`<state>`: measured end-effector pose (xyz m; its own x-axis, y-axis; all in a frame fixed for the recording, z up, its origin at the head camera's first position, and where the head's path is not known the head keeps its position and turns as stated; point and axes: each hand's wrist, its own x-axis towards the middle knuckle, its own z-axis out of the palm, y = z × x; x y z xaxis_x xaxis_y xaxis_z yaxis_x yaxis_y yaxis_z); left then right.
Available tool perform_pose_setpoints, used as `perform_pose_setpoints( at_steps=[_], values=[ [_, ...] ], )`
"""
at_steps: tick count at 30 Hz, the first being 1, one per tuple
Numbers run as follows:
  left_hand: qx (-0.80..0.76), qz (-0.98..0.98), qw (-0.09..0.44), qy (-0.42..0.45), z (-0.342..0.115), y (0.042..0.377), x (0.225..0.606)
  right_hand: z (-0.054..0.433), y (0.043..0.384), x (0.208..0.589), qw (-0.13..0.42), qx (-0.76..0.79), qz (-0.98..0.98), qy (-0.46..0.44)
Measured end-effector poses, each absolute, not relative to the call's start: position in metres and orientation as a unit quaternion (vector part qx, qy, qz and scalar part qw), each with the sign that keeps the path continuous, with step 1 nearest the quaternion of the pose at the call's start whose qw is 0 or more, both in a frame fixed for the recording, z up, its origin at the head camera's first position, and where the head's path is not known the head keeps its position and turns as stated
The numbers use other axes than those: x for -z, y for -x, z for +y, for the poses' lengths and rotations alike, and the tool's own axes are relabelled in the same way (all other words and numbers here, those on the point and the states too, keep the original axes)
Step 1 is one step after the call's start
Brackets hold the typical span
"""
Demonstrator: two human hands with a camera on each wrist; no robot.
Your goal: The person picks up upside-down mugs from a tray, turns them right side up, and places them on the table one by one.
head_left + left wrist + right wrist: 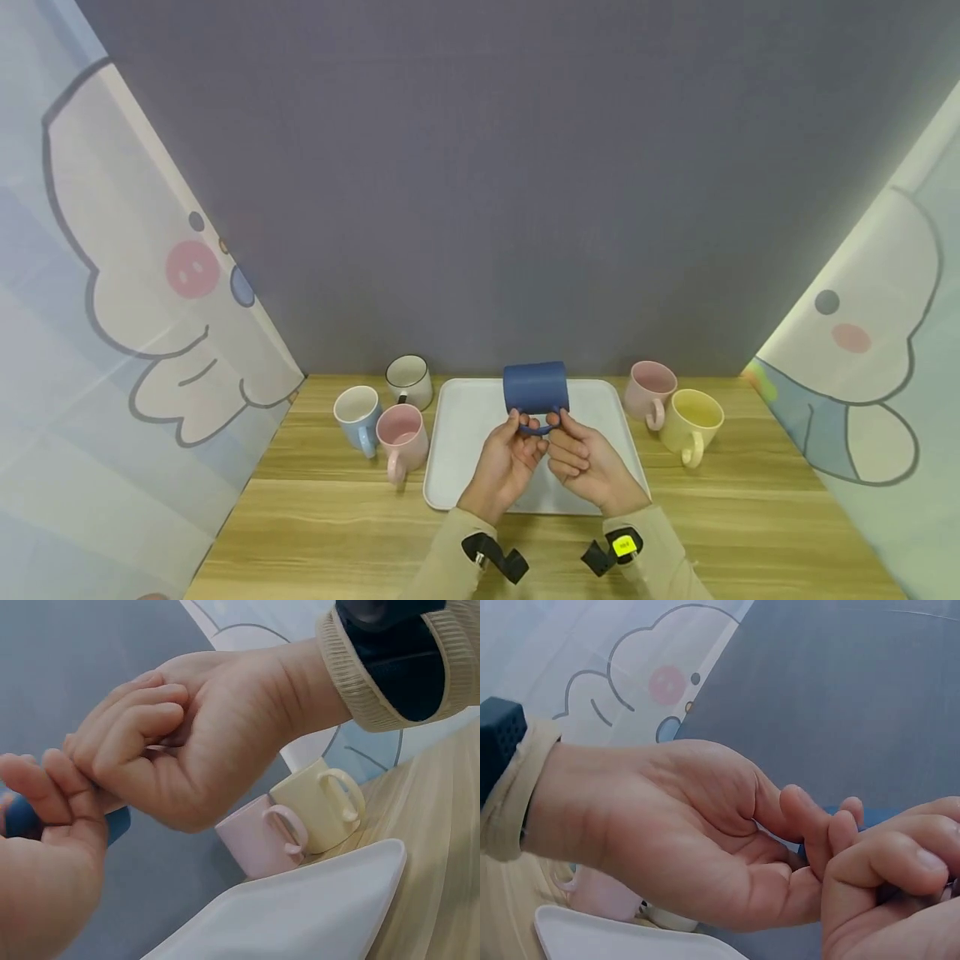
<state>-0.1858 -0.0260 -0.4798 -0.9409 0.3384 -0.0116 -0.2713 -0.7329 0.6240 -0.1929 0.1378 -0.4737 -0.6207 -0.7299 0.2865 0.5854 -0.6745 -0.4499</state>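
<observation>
A dark blue mug (536, 387) lies on its side in the air above the white tray (457, 467), its handle (536, 431) turned toward me. My left hand (507, 467) pinches the left end of that handle between thumb and fingers. At the handle's right end my right hand (588, 462) pinches it in the same way, its other fingers curled. Both wrist views show only bits of blue, since the left hand (49, 877) and right hand (900, 892) cover most of the mug there.
Left of the tray stand a light blue mug (357, 414), a pink mug (402, 440) and a white mug with a dark rim (409, 383). To its right are another pink mug (649, 390) and a yellow mug (691, 423). A grey wall (480, 208) rises behind the wooden table (330, 533).
</observation>
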Motion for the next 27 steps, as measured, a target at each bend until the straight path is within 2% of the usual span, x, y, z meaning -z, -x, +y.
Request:
perform_pose_setpoints(
  at_steps=[7, 10, 13, 16, 19, 22, 27],
  values=[
    [-0.889, 0.417, 0.18, -0.054, -0.03, 0.188, 0.485, 0.139, 0.189, 0.474, 0.342, 0.884, 0.199, 0.249],
    [-0.815, 0.554, 0.156, -0.065, -0.036, 0.19, 0.493, 0.142, 0.188, 0.473, 0.314, 0.882, 0.245, 0.251],
    [-0.677, 0.726, 0.082, -0.09, -0.049, 0.193, 0.5, 0.147, 0.186, 0.473, 0.279, 0.874, 0.306, 0.252],
    [-0.51, 0.854, -0.044, -0.098, -0.069, 0.195, 0.508, 0.153, 0.183, 0.477, 0.261, 0.868, 0.343, 0.248],
    [-0.367, 0.915, -0.159, -0.058, -0.089, 0.194, 0.516, 0.161, 0.18, 0.483, 0.249, 0.867, 0.358, 0.242],
    [-0.295, 0.933, -0.204, -0.02, -0.103, 0.189, 0.52, 0.169, 0.178, 0.487, 0.229, 0.864, 0.381, 0.237],
    [-0.21, 0.949, -0.236, -0.018, -0.114, 0.177, 0.526, 0.184, 0.173, 0.491, 0.194, 0.853, 0.429, 0.222]
  ],
)
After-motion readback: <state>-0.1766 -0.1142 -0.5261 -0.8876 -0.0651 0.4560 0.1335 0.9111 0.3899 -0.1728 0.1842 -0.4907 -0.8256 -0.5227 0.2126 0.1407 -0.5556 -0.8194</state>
